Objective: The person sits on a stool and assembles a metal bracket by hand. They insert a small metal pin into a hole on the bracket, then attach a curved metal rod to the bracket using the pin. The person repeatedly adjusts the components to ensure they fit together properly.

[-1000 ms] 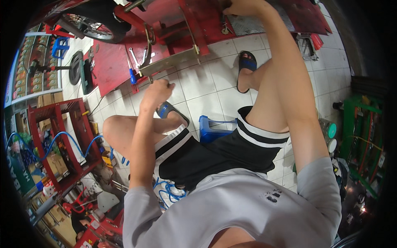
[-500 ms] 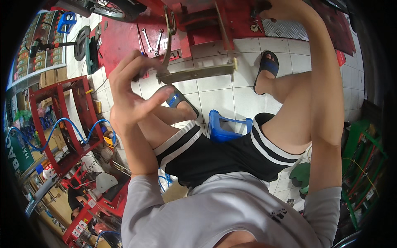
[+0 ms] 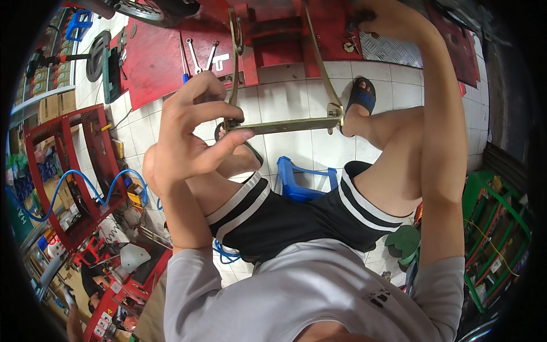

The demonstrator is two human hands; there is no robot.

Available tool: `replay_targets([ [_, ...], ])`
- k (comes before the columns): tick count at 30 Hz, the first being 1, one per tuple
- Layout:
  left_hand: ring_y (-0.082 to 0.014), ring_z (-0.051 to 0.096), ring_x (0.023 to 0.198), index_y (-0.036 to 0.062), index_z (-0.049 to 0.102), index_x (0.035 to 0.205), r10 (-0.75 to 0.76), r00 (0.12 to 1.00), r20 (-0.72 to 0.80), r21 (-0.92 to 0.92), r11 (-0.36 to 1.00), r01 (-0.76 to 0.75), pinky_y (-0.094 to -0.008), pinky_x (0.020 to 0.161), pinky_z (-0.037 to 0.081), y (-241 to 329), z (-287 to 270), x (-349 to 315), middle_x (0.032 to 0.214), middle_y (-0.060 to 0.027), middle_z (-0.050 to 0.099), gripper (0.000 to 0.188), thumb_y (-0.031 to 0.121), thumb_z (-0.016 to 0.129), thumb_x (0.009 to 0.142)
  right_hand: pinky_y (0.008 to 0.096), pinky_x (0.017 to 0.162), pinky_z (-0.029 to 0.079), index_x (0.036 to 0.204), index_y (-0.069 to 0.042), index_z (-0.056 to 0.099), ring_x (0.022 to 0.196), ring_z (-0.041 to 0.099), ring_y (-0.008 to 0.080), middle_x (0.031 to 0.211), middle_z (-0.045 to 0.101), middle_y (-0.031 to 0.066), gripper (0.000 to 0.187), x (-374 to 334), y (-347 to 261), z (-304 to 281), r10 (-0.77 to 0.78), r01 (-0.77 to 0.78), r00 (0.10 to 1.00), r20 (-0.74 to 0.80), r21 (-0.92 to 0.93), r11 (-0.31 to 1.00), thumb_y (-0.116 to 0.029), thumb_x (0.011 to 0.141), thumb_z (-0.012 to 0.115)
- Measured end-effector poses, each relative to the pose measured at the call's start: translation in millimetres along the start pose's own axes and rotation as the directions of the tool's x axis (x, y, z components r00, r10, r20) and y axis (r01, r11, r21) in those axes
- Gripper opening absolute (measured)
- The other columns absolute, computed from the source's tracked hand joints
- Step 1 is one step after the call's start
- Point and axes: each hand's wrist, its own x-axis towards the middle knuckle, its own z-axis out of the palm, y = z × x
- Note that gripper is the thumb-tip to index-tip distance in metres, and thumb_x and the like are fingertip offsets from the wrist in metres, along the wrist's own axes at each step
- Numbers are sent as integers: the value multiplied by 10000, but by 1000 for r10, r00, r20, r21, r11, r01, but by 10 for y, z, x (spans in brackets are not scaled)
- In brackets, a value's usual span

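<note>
Fingers [image 3: 211,111] and thumb [image 3: 222,149] of the left hand [image 3: 180,134] curl to either side of a bolt [image 3: 232,122] at one corner of a U-shaped metal frame [image 3: 285,125], though whether they pinch it cannot be told. The frame extends rightward from that grip, while wrenches [image 3: 193,56] lie beyond it on a red platform [image 3: 151,62]. Farther right, the right hand [image 3: 393,23] blurs, its grasp unclear.

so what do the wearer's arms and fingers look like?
Loose, light-grey short sleeves. Both forearms are bare, with no watch, band or cable on the wrists. Left fingers are ungloved, no ring in sight. Right fingers look ungloved too, but they're blurred, so finer detail can't be told.
</note>
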Motion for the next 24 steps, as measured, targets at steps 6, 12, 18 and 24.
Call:
replay_targets([
  [6, -219, 512, 660, -20, 680, 773, 22, 1000, -15, -31, 999, -23, -315, 571, 400, -14, 71, -11, 753, -98, 501, 285, 199, 814, 650, 395, 764, 524, 963, 22, 699, 840, 672, 328, 894, 706, 194, 261, -19, 62, 16, -12, 11, 1000, 15, 95, 995, -140, 763, 653],
  [12, -232, 510, 663, -21, 654, 743, -13, 1000, -5, 28, 1000, 13, -329, 575, 402, 34, 97, -13, 747, -89, 494, 295, 211, 812, 652, 307, 618, 533, 986, 13, 704, 648, 652, 169, 832, 706, 123, 236, -87, 145, 113, 17, -13, 1000, -14, 242, 970, -24, 763, 634],
  [18, -230, 509, 644, -16, 656, 737, -33, 999, -14, 48, 998, 33, -330, 552, 395, 54, 125, -18, 746, -85, 492, 306, 237, 809, 656, 309, 650, 539, 994, 12, 702, 680, 669, 180, 863, 711, 118, 239, -176, -3, 59, 61, -61, 998, 5, 227, 972, -30, 768, 636],
  [24, -231, 517, 667, -15, 655, 725, -48, 999, -23, 36, 998, 49, -335, 559, 400, 44, 146, -41, 755, -85, 503, 295, 229, 805, 656, 309, 639, 535, 986, 4, 701, 671, 665, 178, 848, 703, 118, 228, -184, 26, 108, 88, -92, 996, 28, 241, 966, -33, 771, 635],
])
